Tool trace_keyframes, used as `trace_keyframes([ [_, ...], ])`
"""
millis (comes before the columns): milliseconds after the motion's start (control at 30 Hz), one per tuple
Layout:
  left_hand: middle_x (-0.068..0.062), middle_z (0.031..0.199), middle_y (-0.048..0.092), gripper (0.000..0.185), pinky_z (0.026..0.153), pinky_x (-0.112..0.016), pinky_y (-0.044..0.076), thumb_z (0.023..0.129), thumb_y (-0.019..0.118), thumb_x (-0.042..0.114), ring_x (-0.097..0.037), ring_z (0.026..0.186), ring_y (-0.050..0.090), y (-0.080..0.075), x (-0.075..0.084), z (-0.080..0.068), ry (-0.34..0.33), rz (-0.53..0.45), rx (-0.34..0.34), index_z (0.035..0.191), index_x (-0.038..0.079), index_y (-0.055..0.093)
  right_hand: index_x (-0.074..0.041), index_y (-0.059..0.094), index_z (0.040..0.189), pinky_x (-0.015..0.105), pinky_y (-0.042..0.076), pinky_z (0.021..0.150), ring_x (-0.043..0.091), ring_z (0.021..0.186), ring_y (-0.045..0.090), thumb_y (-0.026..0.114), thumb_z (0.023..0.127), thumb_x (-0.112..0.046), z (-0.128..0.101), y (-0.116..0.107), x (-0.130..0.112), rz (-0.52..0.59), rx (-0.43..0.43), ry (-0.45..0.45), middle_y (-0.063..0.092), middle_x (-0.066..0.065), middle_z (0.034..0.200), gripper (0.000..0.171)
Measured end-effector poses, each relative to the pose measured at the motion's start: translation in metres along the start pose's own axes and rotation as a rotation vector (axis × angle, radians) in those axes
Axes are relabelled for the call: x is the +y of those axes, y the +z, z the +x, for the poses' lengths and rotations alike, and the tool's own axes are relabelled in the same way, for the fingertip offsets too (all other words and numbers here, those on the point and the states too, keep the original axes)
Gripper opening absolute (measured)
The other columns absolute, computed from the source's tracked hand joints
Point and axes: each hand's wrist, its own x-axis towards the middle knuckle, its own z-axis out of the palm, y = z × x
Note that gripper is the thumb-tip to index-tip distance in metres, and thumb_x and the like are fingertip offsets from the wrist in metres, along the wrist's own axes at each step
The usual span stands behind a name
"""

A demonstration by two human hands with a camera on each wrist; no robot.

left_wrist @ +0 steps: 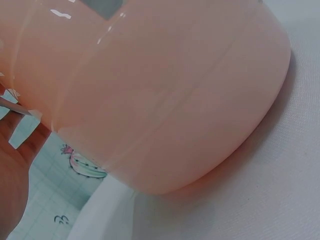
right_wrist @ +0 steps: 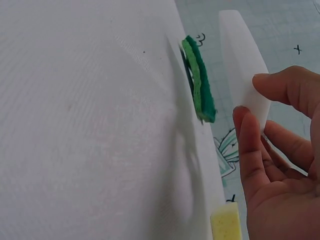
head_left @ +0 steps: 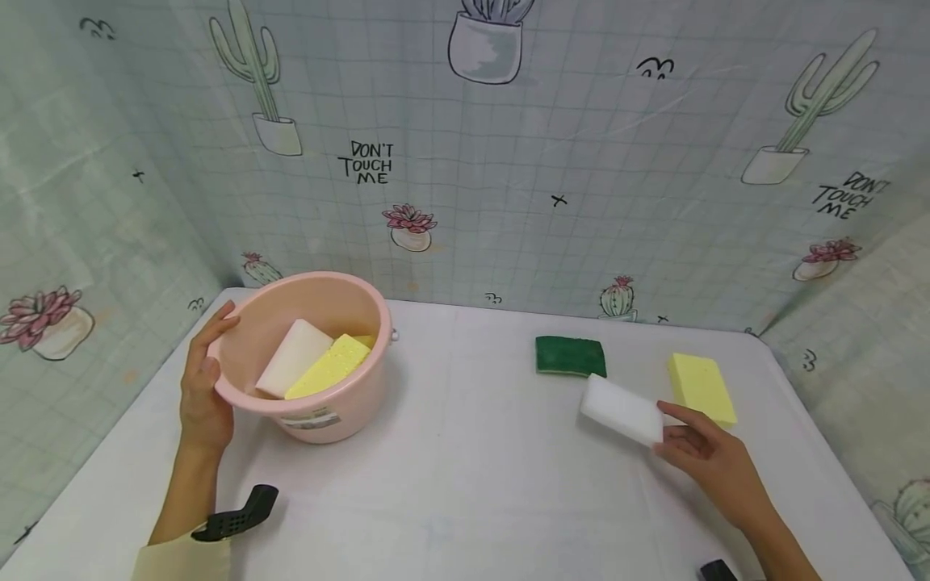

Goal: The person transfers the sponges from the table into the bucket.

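A pink bucket (head_left: 349, 411) leans a little on the left of the white table, its mouth facing the head camera. Inside lie a white sponge (head_left: 296, 358) and a yellow sponge (head_left: 330, 369), with part of another yellow piece behind. My left hand (head_left: 207, 387) grips the bucket's rim at its left side; the left wrist view shows mostly the bucket's outer wall (left_wrist: 175, 100). On the right, my right hand (head_left: 715, 460) pinches a white sponge (head_left: 621, 410) by one end between thumb and fingers. In the right wrist view that white sponge (right_wrist: 245, 65) is held above the table.
A green sponge (head_left: 570, 356) lies on the table (head_left: 472, 484) just beyond the held white sponge. A yellow sponge (head_left: 701, 389) lies farther right, close to my right hand. Behind the table hangs a cactus-printed cloth (head_left: 494, 161), which also covers both sides.
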Motion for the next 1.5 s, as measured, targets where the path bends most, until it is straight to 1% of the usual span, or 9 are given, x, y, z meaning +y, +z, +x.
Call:
trace_keyframes([
  [167, -0.006, 0.151, 0.031, 0.051, 0.105, -0.023, 0.033, 0.089, 0.052, 0.028, -0.027, 0.137, 0.026, 0.002, 0.001, -0.002, 0.013, -0.010, -0.011, 0.133, 0.004, 0.052, -0.015, 0.051, 0.137, 0.015, 0.050, 0.076, 0.003, 0.093, 0.062, 0.074, 0.084, -0.027, 0.004, 0.001, -0.010, 0.000, -0.004, -0.021, 0.057, 0.012, 0.118, 0.059],
  [400, -0.009, 0.152, 0.030, 0.051, 0.107, -0.023, 0.030, 0.090, 0.051, 0.029, -0.027, 0.138, 0.026, 0.004, 0.000, -0.003, 0.029, -0.012, -0.021, 0.134, 0.003, 0.051, -0.014, 0.052, 0.137, 0.016, 0.051, 0.075, 0.006, 0.092, 0.063, 0.074, 0.085, -0.023, 0.010, 0.002, -0.022, 0.008, -0.009, -0.073, 0.057, 0.011, 0.115, 0.057],
  [567, -0.009, 0.152, 0.030, 0.050, 0.106, -0.023, 0.031, 0.091, 0.050, 0.028, -0.027, 0.137, 0.026, 0.004, 0.000, -0.004, 0.034, -0.019, -0.031, 0.134, 0.003, 0.051, -0.012, 0.052, 0.136, 0.016, 0.051, 0.075, 0.006, 0.091, 0.061, 0.074, 0.085, -0.022, 0.015, 0.005, -0.035, 0.004, -0.012, -0.091, 0.056, 0.010, 0.117, 0.056],
  [733, -0.009, 0.151, 0.030, 0.051, 0.106, -0.023, 0.030, 0.090, 0.051, 0.029, -0.027, 0.138, 0.026, 0.005, 0.000, -0.005, 0.028, -0.019, -0.015, 0.134, 0.003, 0.051, -0.010, 0.052, 0.135, 0.018, 0.052, 0.077, 0.009, 0.093, 0.061, 0.073, 0.085, -0.018, 0.022, 0.009, -0.047, 0.067, -0.041, -0.129, 0.054, 0.009, 0.119, 0.055],
  [867, -0.008, 0.151, 0.031, 0.052, 0.105, -0.022, 0.032, 0.089, 0.053, 0.030, -0.026, 0.137, 0.027, 0.006, 0.001, -0.006, 0.010, -0.015, 0.007, 0.133, 0.002, 0.051, -0.011, 0.052, 0.136, 0.019, 0.052, 0.078, 0.010, 0.094, 0.061, 0.074, 0.085, -0.019, 0.027, 0.014, -0.054, 0.085, -0.059, -0.154, 0.054, 0.008, 0.120, 0.056],
  [967, -0.007, 0.151, 0.031, 0.053, 0.104, -0.021, 0.033, 0.089, 0.054, 0.030, -0.026, 0.137, 0.027, 0.005, 0.002, -0.005, 0.002, -0.014, 0.018, 0.133, 0.002, 0.051, -0.012, 0.052, 0.136, 0.018, 0.051, 0.078, 0.010, 0.094, 0.061, 0.073, 0.085, -0.021, 0.032, 0.016, -0.060, 0.088, -0.065, -0.170, 0.056, 0.008, 0.118, 0.056],
  [1167, -0.006, 0.151, 0.032, 0.054, 0.103, -0.021, 0.034, 0.088, 0.055, 0.031, -0.026, 0.137, 0.028, 0.003, 0.002, -0.004, -0.009, -0.017, 0.039, 0.134, 0.002, 0.050, -0.015, 0.053, 0.136, 0.019, 0.052, 0.077, 0.013, 0.093, 0.062, 0.074, 0.085, -0.017, 0.043, 0.015, -0.077, 0.146, -0.089, -0.210, 0.058, 0.010, 0.110, 0.055],
  [1300, -0.005, 0.151, 0.032, 0.055, 0.102, -0.020, 0.035, 0.088, 0.056, 0.031, -0.026, 0.137, 0.028, 0.003, 0.002, -0.004, -0.009, -0.012, 0.037, 0.134, 0.002, 0.050, -0.016, 0.053, 0.136, 0.020, 0.052, 0.077, 0.014, 0.092, 0.061, 0.073, 0.085, -0.016, 0.048, 0.016, -0.087, 0.179, -0.112, -0.227, 0.059, 0.010, 0.109, 0.055],
  [1500, -0.008, 0.151, 0.032, 0.052, 0.103, -0.020, 0.034, 0.089, 0.055, 0.029, -0.027, 0.137, 0.027, 0.005, 0.005, -0.003, 0.005, -0.027, 0.017, 0.133, 0.002, 0.051, -0.013, 0.055, 0.133, 0.022, 0.052, 0.079, 0.018, 0.092, 0.060, 0.073, 0.084, -0.010, 0.056, 0.025, -0.100, 0.255, -0.148, -0.278, 0.058, 0.011, 0.105, 0.052],
])
